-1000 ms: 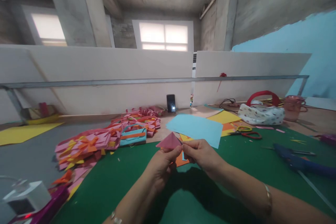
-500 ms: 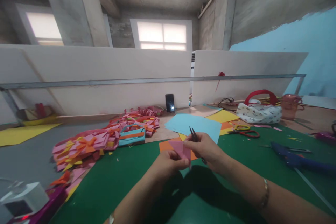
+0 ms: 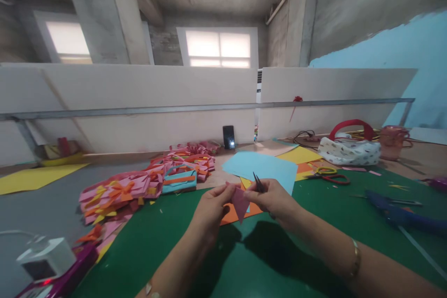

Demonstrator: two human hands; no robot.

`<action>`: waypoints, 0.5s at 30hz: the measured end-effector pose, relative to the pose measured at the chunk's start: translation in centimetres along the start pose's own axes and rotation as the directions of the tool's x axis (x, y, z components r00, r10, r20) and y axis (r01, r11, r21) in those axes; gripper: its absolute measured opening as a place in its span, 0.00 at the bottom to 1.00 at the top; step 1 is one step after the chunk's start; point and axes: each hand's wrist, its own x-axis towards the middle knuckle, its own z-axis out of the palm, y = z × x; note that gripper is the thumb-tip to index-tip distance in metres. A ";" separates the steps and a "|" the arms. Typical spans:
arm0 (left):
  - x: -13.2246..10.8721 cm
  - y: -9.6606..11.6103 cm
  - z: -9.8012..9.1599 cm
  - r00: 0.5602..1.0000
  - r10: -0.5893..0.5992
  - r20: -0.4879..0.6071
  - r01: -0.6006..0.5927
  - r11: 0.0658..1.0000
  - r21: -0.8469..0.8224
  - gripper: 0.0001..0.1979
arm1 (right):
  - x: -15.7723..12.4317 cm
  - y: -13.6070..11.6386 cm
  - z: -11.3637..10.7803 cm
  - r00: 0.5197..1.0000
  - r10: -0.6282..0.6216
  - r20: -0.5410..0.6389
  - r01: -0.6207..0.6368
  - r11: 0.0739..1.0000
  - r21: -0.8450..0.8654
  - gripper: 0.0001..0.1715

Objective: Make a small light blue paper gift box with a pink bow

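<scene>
A small piece of pink paper (image 3: 240,204), now a downward-pointing triangle, is held up between my two hands. My left hand (image 3: 217,205) pinches its upper left corner between thumb and fingers. At its right edge, my right hand (image 3: 270,198) grips the paper with thumb and finger. That same hand keeps dark pointed tweezers (image 3: 257,182) tucked in it, their tips sticking up and slightly apart. Behind and below the hands, an orange paper sheet (image 3: 230,216) lies on the green mat (image 3: 167,242), next to a large light-blue sheet (image 3: 261,165).
Left of centre sit a pile of pink, orange and yellow paper pieces (image 3: 120,195) and a small blue paper bag (image 3: 179,181). Scissors (image 3: 337,179), a blue glue gun (image 3: 394,209) and a patterned cloth basket (image 3: 349,152) are at right. A phone (image 3: 228,137) leans against the back panel.
My left hand has shifted from the paper's lower edge to its upper left corner. The pink paper has turned, its point now downward. The tweezers stay in my right hand.
</scene>
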 end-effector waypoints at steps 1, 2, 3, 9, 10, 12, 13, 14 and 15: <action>0.1 0.0 0.0 0.999 -0.032 0.008 0.032 0.998 -0.060 0.14 | 0.1 0.2 0.0 1.000 -0.003 0.003 0.003 1.000 -0.006 0.14; 0.2 0.0 -0.1 0.998 -0.059 0.008 0.059 0.992 -0.115 0.12 | 0.2 0.3 0.0 1.000 -0.008 0.007 0.008 1.000 -0.015 0.13; 0.3 0.1 -0.2 0.997 -0.077 -0.010 0.074 0.982 -0.171 0.11 | 0.3 0.4 0.0 1.000 -0.012 0.010 0.012 1.000 -0.026 0.13; 1.0 1.0 -1.3 0.976 -0.018 -0.217 -0.057 0.942 -0.331 0.08 | 0.1 0.3 -0.1 0.999 -0.006 -0.032 0.005 1.000 -0.027 0.11; 1.0 0.9 -1.2 0.983 0.015 -0.183 -0.063 0.964 -0.258 0.11 | 0.0 0.2 -0.1 0.999 -0.002 -0.043 0.001 1.000 -0.010 0.11; 0.8 0.4 -0.7 0.998 0.058 -0.025 -0.060 0.994 -0.096 0.20 | -0.1 0.1 0.0 0.998 -0.001 -0.057 0.002 1.000 0.027 0.13; 0.7 0.0 -0.4 0.997 0.060 0.046 -0.058 0.998 -0.038 0.21 | -0.1 0.2 0.1 0.998 -0.011 -0.056 0.014 0.999 0.045 0.14; 0.7 -0.4 -0.2 0.994 0.058 0.095 -0.058 0.998 -0.001 0.22 | 0.0 0.2 0.1 0.999 -0.019 -0.046 0.021 0.998 0.057 0.15; 0.7 -0.8 -0.1 0.991 0.059 0.117 -0.061 0.998 0.011 0.22 | 0.0 0.2 0.0 1.000 -0.011 -0.027 0.013 0.998 0.065 0.16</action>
